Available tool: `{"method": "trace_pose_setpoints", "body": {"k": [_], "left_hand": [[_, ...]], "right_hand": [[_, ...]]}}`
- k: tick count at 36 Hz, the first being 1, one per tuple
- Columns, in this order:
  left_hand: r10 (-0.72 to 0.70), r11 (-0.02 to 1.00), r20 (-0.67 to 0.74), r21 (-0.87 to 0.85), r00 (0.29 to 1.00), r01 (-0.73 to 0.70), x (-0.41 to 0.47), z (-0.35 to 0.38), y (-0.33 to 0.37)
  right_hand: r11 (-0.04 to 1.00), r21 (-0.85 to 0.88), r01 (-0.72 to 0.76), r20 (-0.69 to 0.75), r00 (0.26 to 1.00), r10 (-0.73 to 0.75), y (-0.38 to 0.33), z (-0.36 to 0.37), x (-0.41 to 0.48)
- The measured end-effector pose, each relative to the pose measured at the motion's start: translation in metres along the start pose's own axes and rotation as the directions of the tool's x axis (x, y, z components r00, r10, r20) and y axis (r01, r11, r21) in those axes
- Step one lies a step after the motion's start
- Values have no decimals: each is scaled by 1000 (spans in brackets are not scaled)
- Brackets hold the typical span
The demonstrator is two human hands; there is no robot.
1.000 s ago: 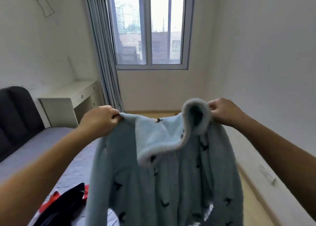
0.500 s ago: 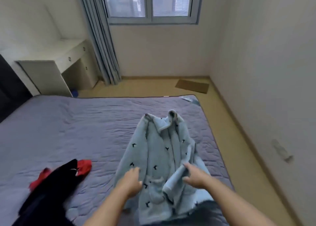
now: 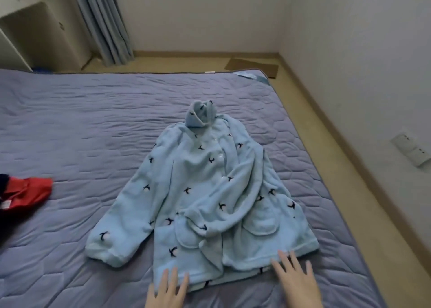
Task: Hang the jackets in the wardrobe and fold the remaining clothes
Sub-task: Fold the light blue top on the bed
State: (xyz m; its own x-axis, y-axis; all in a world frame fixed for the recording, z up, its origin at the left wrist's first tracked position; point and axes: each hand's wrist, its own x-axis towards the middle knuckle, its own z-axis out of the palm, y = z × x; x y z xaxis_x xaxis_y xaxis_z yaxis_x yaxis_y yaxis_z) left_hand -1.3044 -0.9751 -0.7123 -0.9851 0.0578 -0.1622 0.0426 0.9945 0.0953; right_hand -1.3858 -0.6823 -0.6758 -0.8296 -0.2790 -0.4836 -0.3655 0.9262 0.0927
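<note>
A light blue fleece jacket with small dark bird prints lies front-up on the purple quilted bed, right of the bed's middle, with its hem near and its collar bunched up at the far end. White buttons run down its front and two rounded pockets sit close to the hem. The sleeve on the left stretches out towards the near left and ends in a cuff lying flat on the cover; the sleeve on the right is draped diagonally across the front of the body. Both of the person's hands are at the near hem. The left hand has its grip apart, fingers straight and spread, the tips resting on the hem's left part. The right hand is likewise apart, its flat fingers touching the hem's right part, and neither hand holds any cloth. At the left edge of the bed, well apart from the jacket, lies a red garment with a dark garment beside it. Beyond the bed's far edge hangs a grey-blue curtain, and a flat brown piece of cardboard lies on the floor near the far right corner.
</note>
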Motion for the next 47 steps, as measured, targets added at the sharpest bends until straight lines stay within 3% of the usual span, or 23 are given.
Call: {"method": "trace_pose_setpoints", "body": {"k": [1,2,5,12,14,17,22,26,29,30,31,33,36,38,40,43,45,47], "left_hand": [[-2,997,-170,73,985,14,2,14,6],[30,992,-285,129,958,8,10,31,6],[81,979,-422,202,903,6,23,52,5],[118,973,-279,224,953,-55,45,54,-7],[123,971,-199,224,972,-77,43,44,-16],[157,964,-59,227,986,-140,19,26,-30],[86,975,159,187,983,-116,-47,0,-56],[-27,961,401,263,916,-87,-106,-26,-51],[-29,980,537,183,843,-82,-139,-34,-43],[-38,986,616,153,787,-72,-147,-32,-41],[-59,991,665,129,744,-36,-152,-30,-41],[-141,979,742,7,656,203,-148,-30,-37],[-260,828,631,-243,731,505,-122,-34,-29],[-341,687,590,-375,732,623,-103,-31,-24],[-411,482,565,-532,715,697,-87,-23,-20],[-489,184,595,-644,638,742,-67,-6,-14],[-539,158,597,-621,595,767,-60,1,-9],[-512,221,569,-637,644,739,-55,-1,1]], "right_hand": [[995,-93,-32,-121,992,20,4,14,10],[994,-83,-70,-150,987,56,7,21,16],[980,-186,-72,-220,975,29,18,35,40],[989,-145,-15,-320,947,-32,23,36,76],[984,-180,12,-212,976,-50,19,30,75],[996,-75,53,-48,997,-56,15,30,58],[983,52,177,181,966,-183,-21,30,-19],[969,79,233,348,905,-246,-59,42,-89],[968,72,238,455,856,-245,-78,53,-124],[968,84,238,500,830,-247,-81,55,-130],[968,104,228,544,801,-247,-83,55,-133],[974,167,154,605,764,-225,-85,51,-132],[931,355,-80,556,819,-141,-92,41,-119],[824,515,-237,507,859,-70,-99,35,-106],[621,673,-402,503,864,14,-107,34,-93],[111,792,-601,596,800,76,-121,36,-76],[-184,758,-626,643,764,50,-127,38,-68],[-348,711,-611,654,757,5,-130,40,-62]]}}
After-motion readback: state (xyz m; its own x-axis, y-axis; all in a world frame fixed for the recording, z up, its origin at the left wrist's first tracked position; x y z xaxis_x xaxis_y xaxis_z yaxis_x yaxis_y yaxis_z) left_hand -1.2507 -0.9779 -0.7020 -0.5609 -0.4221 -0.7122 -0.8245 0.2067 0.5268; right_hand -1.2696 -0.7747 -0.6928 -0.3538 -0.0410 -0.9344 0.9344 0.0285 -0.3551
